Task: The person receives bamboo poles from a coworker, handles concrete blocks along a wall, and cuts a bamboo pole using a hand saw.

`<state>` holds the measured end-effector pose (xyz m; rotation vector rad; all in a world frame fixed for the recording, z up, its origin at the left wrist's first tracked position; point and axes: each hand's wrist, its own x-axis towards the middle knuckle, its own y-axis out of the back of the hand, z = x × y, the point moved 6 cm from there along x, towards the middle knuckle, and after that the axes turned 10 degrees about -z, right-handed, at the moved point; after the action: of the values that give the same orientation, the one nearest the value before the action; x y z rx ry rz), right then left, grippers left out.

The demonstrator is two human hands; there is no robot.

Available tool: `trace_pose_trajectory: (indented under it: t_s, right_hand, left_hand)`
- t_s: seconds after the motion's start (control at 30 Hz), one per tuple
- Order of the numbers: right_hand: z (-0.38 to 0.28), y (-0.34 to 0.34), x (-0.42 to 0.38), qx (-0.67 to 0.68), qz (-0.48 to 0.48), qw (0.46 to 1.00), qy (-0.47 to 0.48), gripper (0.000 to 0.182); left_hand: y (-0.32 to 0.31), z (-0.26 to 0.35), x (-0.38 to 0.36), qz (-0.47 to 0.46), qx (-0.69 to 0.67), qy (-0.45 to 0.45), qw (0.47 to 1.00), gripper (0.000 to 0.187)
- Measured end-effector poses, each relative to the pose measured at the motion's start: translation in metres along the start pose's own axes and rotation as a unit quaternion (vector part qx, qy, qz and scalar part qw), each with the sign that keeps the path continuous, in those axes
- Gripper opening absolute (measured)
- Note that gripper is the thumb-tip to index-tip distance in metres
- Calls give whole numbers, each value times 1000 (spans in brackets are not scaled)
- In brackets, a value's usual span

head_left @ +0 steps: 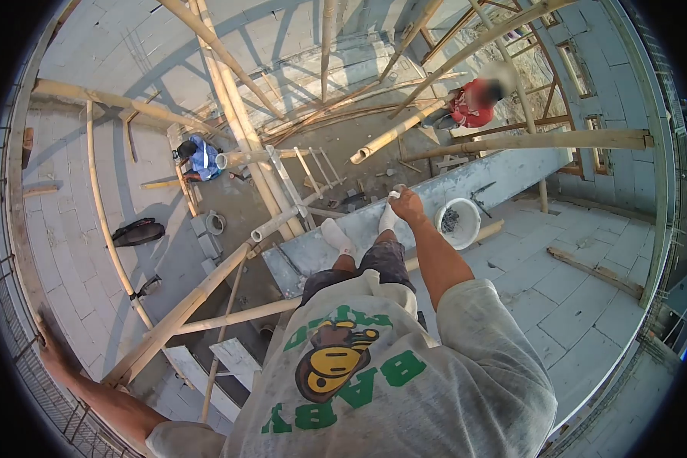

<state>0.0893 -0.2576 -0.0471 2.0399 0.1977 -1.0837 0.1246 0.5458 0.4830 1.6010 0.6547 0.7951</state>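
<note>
My right hand (407, 204) is closed in front of my body, above the grey plank (504, 182) on which my feet stand in light socks. Something small and whitish shows at its fingers, too small to name. A white bucket (458, 223) with dark grey contents sits on the plank to the right of that hand. Out at the far left edge, my left hand (47, 336) reaches to the wooden beam and wire mesh (34, 355) along the wall top. Its fingers are dark and blurred there, so their hold cannot be made out.
Bamboo poles (233, 99) cross in front and to the left. A ladder (290, 183) leans beyond the plank's left part. Below are a person in blue (204, 158) and, at upper right, a person in red (475, 104). Block walls (580, 282) surround the drop.
</note>
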Motion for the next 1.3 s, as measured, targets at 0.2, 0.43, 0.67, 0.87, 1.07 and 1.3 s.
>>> trace_pose_trajectory:
  t_s: [0.2,0.43,0.67,0.87,1.07,1.3]
  right_hand:
    - [-19,-47,29,-85,26,995,37,66]
    - [-30,-118,61,525,-29,834,-167,83]
    - [-100,-102,41,792,-96,601,-32,53]
    - [-171,-58,-1,771,-149,618,23,37]
    - [-179,-45,-67,662,-233,712,-2,31]
    - [-146,7,-166,562,-290,774,-31,40]
  left_hand:
    - [7,6,-7,-46,7,7,999,92]
    - [2,-1,-9,-24,-50,15,998,87]
    - [5,-7,-1,4,-23,-1,1000,86]
    - [5,36,-37,-39,-38,46,997,86]
    - [0,21,-34,259,36,-86,961,82]
    - [-199,273,-277,-140,-235,-416,867,75]
